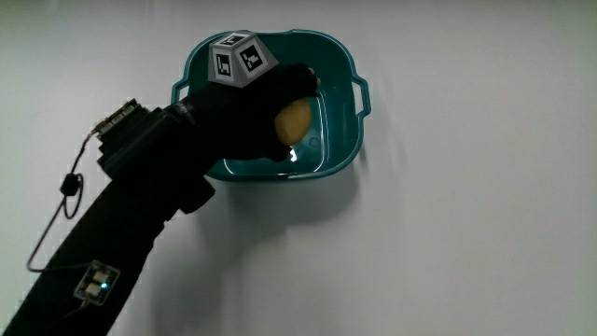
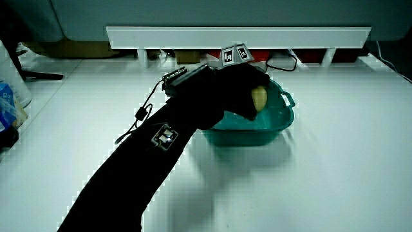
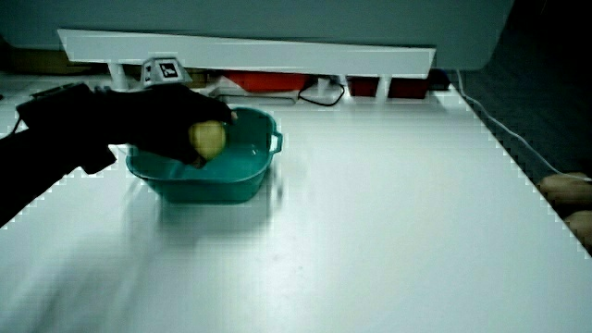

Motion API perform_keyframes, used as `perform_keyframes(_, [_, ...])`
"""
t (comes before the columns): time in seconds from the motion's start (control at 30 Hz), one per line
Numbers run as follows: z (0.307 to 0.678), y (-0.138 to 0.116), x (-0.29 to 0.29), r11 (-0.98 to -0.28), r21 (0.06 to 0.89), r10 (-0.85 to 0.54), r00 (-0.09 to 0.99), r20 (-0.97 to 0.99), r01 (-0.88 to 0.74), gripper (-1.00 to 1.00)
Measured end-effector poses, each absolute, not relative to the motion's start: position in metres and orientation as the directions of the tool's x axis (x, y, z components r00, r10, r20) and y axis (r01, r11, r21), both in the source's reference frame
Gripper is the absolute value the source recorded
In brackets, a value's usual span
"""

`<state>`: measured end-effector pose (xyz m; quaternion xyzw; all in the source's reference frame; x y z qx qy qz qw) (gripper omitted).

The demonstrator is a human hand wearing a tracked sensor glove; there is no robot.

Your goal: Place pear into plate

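hands point(image 1: 256, 112) curled around pear point(image 1: 294, 121), held over teal plate point(image 1: 340, 84).

A white table point(image 2: 335, 161) ends at a low white partition point(image 2: 238, 35).

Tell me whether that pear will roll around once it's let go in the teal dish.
Probably a little: the pear looks rounded and smooth, and the hand holds it over the glossy teal dish. The raised walls should likely keep it inside.
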<state>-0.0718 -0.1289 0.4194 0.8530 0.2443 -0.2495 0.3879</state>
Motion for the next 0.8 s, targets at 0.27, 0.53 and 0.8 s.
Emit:
perform_keyframes(0.27, [0.451, -0.144, -0.086, -0.627, 0.605, 0.114, 0.826, -0.552, 0.491, 0.00])
perform_keyframes(0.53, [0.479, -0.136, -0.083, -0.603, 0.654, 0.109, 0.859, -0.500, 0.457, 0.00])
perform_keyframes(0.8, [0.494, -0.136, -0.094, -0.609, 0.672, 0.066, 0.870, -0.488, 0.423, 0.00])
